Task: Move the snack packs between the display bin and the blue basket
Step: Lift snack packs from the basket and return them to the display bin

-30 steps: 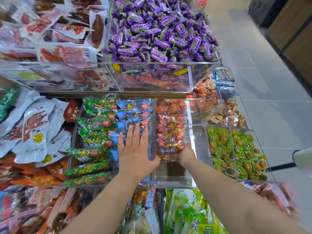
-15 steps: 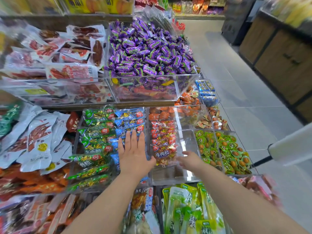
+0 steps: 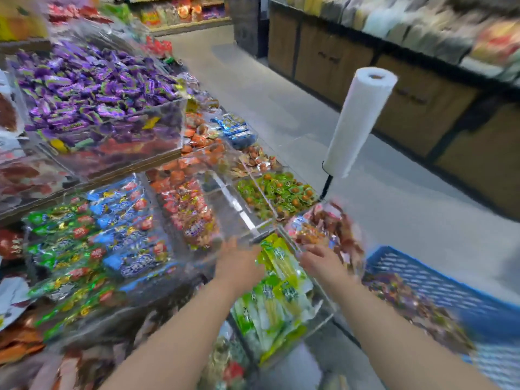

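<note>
While the whole picture is smeared with blur, both bare hands show at the near edge of the clear display bin (image 3: pixel 242 212), where red snack packs (image 3: pixel 188 212) lie in its left half. The left hand (image 3: pixel 239 263) looks loosely spread and empty, as does the right hand (image 3: pixel 320 260), though blur leaves neither grip certain. The blue basket (image 3: pixel 427 280), snacks inside, sits near right; a white bag roll (image 3: pixel 360 119) stands beyond
</note>
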`<state>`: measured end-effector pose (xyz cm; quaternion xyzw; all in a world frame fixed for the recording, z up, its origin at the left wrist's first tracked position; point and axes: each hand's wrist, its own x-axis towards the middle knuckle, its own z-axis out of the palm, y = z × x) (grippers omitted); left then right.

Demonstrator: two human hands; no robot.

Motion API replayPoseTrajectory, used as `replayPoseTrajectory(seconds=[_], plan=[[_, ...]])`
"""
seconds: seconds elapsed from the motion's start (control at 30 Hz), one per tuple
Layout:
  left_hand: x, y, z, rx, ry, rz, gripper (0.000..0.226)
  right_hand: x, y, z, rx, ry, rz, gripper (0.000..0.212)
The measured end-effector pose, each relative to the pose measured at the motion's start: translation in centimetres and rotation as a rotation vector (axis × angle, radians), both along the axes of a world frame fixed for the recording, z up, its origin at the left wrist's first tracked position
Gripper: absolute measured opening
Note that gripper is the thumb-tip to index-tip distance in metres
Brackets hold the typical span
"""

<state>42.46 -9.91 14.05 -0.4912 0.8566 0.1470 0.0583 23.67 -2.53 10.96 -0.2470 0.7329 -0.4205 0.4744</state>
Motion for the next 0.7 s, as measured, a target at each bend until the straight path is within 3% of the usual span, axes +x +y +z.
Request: replayPoseTrajectory(seconds=[0.03, 0.1, 0.17, 0.4, 0.63, 0.7], plan=[[0.7, 0.2, -0.5, -0.01, -0.032, 0.01, 0.041, 0.0, 0.4, -0.8, 0.052, 0.051, 0.032, 0.011], [-6.3, 7.8, -1.9, 0.059, -0.039, -0.112, 0.036, -5.5, 12.7, -2.5, 0.174, 0.118, -0.097, 0.013], [-5.7, 8.8, -2.2, 0.18, 0.001, -0.002, 0.035, -5.4, 15.3, -4.5, 0.246, 0.16, -0.026, 0.01], [-10.8, 19.9, -6.5, 0.581, 0.015, 0.052, 0.014, -9.5, 34.0, -9.0, 0.48, -0.075, -0.296, 0.023], [-12.9, 26.1, -12.2, 0.786, -0.098, 0.19, 0.026, -9.5, 45.6, -10.1, 0.709, -0.343, -0.388, 0.016], [-14.3, 26.0, -12.6, 0.767, -0.063, 0.255, 0.025, -10.0, 46.5, -9.6, 0.74, -0.391, -0.432, 0.013]])
